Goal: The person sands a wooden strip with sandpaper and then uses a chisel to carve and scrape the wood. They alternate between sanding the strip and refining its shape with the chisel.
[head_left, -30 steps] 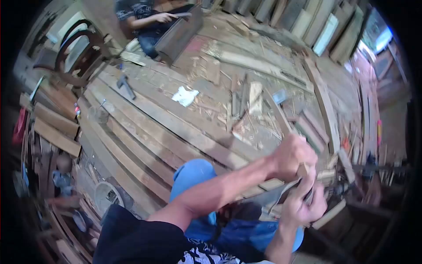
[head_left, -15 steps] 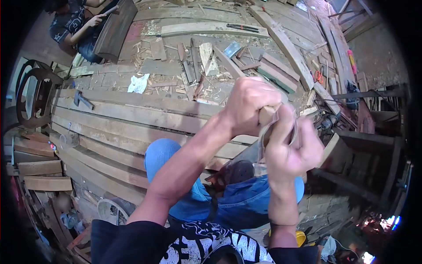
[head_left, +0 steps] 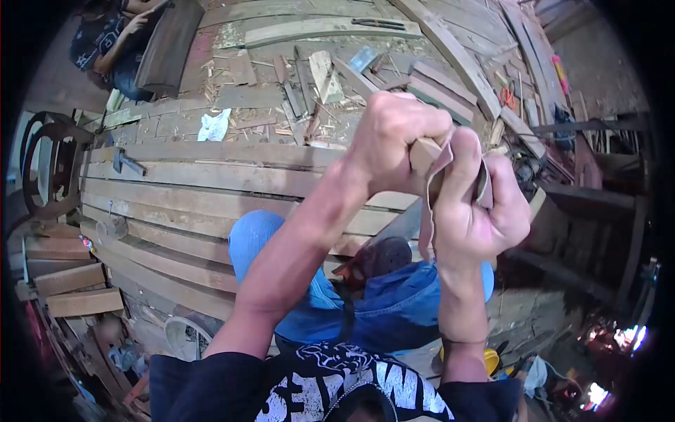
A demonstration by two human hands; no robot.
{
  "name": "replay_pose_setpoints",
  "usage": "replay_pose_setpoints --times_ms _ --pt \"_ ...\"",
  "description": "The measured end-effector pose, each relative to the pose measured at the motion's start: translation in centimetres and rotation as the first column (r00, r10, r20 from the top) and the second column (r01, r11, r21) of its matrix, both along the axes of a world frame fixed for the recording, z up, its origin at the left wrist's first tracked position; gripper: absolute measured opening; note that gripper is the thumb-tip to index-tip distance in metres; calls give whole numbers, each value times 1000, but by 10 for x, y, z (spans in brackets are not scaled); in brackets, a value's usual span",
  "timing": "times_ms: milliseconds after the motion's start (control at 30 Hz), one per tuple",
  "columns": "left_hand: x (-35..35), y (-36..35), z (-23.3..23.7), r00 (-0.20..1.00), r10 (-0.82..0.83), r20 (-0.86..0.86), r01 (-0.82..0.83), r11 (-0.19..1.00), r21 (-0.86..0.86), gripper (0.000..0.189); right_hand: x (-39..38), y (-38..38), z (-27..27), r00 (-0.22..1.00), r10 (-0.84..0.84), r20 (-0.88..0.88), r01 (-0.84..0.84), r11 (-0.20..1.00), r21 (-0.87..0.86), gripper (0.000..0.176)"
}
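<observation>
My left hand is closed around a small pale wooden piece, whose end shows between my two fists. Beside it, my right hand grips a bent, brownish sheet that looks like sandpaper, folded about the wood. Its edges stick out between my fingers and hang down by the wrist. Both hands are raised in front of me, above my knees in blue jeans. Most of the wooden piece is hidden by my fingers.
Long wooden boards lie to the left, with a hammer on them. Shavings, offcuts, a white cloth and pliers lie farther off. A co-worker sits at the upper left by a dark curved board.
My right hand has shifted slightly to the right and up along the wood, carrying the sandpaper. My left hand has risen a little. The whole view has tilted slightly.
</observation>
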State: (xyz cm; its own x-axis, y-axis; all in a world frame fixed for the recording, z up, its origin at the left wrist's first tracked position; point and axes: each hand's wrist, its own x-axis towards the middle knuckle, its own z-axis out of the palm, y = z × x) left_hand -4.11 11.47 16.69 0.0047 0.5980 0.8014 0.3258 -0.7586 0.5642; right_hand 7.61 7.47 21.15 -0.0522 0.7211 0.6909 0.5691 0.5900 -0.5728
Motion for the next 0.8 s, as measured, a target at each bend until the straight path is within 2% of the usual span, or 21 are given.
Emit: replay_pose_setpoints --times_ms 33,100,133,167,233,267,367,433,467,567,600,633,700,767,800 --pt "2 -2 0 1000 -9 10 9 1000 1 23 0 1 0 1000 -13 -15 13 1000 -6 30" --pt "-2 -1 3 1000 -17 25 18 998 -64 27 -3 -10 -7 992 122 -23 -122 992 11 28" --pt "-4 0 -1 1000 22 -14 -22 999 -46 29 -2 -5 -7 992 125 1 -125 991 52 29" --pt "-3 2 -4 1000 23 -18 -24 998 -57 29 -3 1 -8 994 104 -32 -101 992 80 30" --pt "1 5 -5 1000 1 21 -1 999 33 28 1 9 -7 994 8 -113 -12 1000 -27 33" --pt "-2 3 -3 1000 6 -27 -6 1000 11 26 1 5 -6 999 -40 22 40 999 24 35" --pt "-2 -1 1 998 43 -52 -47 995 -90 23 0 -4 -16 994 111 -10 -110 989 103 36" --pt "0 3 0 999 41 -33 -43 997 -64 21 2 4 -9 997 10 70 -18 992 127 34" --pt "2 3 0 999 33 -1 -33 999 -29 20 2 4 -7 1000 6 -1 -6 998 68 25" --pt "1 0 1 999 32 -21 -34 996 -80 21 -2 -4 -15 997 76 -32 -72 990 118 25" --pt "0 0 -1 999 36 -40 -40 996 -80 22 2 2 -15 998 55 43 -61 985 164 31" --pt "-1 2 -1 998 36 -46 -40 996 -81 22 4 2 -9 998 60 26 -62 994 92 26" --pt "3 7 2 999 28 -29 -29 999 -45 22 4 9 -16 998 34 -62 -25 991 133 27" --pt "9 11 1 999 12 43 -11 1000 -13 21 10 16 -11 1000 10 -23 -6 984 176 29" --pt "11 10 3 997 62 54 -63 997 34 21 17 26 -8 995 -88 -38 92 989 119 31"
